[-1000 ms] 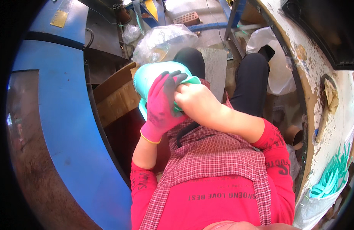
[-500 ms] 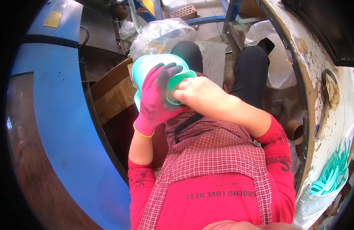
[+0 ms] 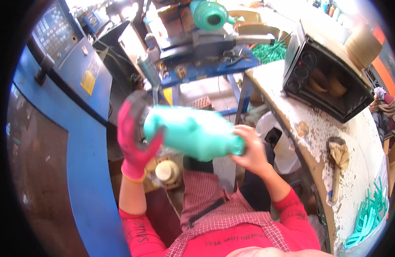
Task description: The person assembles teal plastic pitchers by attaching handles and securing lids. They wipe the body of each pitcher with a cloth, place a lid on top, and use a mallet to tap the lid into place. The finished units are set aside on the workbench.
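Note:
Both my hands hold a hollow teal plastic part (image 3: pixel 191 132), roughly tube-shaped and lying sideways in front of me, blurred by motion. Around its wide left end is my left hand (image 3: pixel 135 132), in a pink glove with dark fingertips, its thumb along the near side. My bare right hand (image 3: pixel 253 150) grips the narrow right end with its fingers. Below the part stands a cream-coloured round piece (image 3: pixel 166 172).
A blue machine (image 3: pixel 88 171) fills the left side. On the peeling white table (image 3: pixel 308 150) at right are an oven-like box (image 3: pixel 330 81) and a wooden-handled tool (image 3: pixel 336 171). Teal strips (image 3: pixel 368 218) fill a bag. Another teal part (image 3: pixel 208 16) sits beyond the blue bench (image 3: pixel 206 75).
The view has tipped up toward the bench. The teal part is now sideways and farther from my body. My right hand has left its opening and grips its narrow end.

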Demonstrator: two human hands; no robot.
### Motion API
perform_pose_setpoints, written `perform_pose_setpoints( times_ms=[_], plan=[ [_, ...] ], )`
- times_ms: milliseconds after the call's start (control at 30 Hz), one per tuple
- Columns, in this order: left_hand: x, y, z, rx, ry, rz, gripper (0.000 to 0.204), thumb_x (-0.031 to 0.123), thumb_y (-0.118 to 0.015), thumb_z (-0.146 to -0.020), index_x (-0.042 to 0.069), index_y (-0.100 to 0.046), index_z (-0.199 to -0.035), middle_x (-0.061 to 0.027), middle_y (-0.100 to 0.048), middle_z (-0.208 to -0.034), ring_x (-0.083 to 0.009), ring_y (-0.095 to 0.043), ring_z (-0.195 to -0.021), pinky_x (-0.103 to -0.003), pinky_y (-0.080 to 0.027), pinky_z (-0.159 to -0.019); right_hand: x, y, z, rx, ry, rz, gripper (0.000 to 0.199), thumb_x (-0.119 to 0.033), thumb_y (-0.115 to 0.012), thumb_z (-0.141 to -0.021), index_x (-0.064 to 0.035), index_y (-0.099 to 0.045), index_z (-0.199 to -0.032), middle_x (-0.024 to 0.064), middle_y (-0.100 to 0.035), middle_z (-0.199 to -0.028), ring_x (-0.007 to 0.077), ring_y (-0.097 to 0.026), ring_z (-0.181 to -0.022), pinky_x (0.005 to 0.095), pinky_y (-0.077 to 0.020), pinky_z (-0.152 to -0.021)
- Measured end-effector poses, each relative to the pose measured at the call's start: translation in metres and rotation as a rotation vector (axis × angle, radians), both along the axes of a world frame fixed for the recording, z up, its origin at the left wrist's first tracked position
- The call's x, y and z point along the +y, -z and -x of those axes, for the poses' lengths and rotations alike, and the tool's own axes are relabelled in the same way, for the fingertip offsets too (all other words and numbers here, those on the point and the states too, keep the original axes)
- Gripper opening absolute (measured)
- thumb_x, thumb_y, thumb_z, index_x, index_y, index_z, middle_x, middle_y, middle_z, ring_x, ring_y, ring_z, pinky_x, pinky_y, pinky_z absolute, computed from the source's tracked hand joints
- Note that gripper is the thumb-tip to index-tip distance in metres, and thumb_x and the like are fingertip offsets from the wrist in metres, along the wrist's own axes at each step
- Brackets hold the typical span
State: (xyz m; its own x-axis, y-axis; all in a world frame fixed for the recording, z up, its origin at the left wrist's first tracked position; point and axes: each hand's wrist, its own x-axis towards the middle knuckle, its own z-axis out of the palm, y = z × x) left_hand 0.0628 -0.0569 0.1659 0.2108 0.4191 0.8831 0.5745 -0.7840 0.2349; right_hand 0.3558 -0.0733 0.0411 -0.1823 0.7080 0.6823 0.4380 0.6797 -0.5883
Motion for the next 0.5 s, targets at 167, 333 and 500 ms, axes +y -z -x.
perform_pose_setpoints(
  times_ms=[167,333,500],
  plan=[
    [0.218,-0.014,-0.068,0.305,-0.245,-0.173,0.054,0.013,-0.068,-0.080,0.017,-0.056,-0.132,-0.0114,-0.050,-0.141,-0.0357,-0.050,-0.126,-0.046,-0.048,-0.097,0.013,0.006,-0.074,0.465,0.494,0.364,0.061,-0.019,-0.080,-0.076,-0.0012,-0.047,-0.123,0.0166,-0.060,-0.106,0.0209,-0.062,-0.090,0.0325,-0.0518,-0.078],
    [0.382,-0.011,-0.149,0.702,-0.527,-0.519,0.070,0.011,-0.075,-0.068,0.024,-0.054,-0.134,-0.0073,-0.048,-0.140,-0.0323,-0.042,-0.131,-0.042,-0.045,-0.099,0.057,0.006,-0.079,0.519,0.713,0.127,0.056,-0.022,-0.081,-0.079,0.0022,-0.048,-0.118,0.0154,-0.061,-0.099,0.0203,-0.063,-0.085,0.0332,-0.0514,-0.075],
    [0.251,-0.029,-0.140,0.614,-0.197,-0.336,0.070,0.010,-0.076,-0.064,0.025,-0.058,-0.130,-0.0049,-0.052,-0.132,-0.0318,-0.047,-0.124,-0.043,-0.044,-0.099,0.089,0.018,-0.075,0.590,0.787,0.245,0.057,-0.025,-0.080,-0.081,0.0033,-0.047,-0.120,0.0158,-0.056,-0.112,0.0210,-0.060,-0.098,0.0316,-0.0522,-0.081]
  ],
)
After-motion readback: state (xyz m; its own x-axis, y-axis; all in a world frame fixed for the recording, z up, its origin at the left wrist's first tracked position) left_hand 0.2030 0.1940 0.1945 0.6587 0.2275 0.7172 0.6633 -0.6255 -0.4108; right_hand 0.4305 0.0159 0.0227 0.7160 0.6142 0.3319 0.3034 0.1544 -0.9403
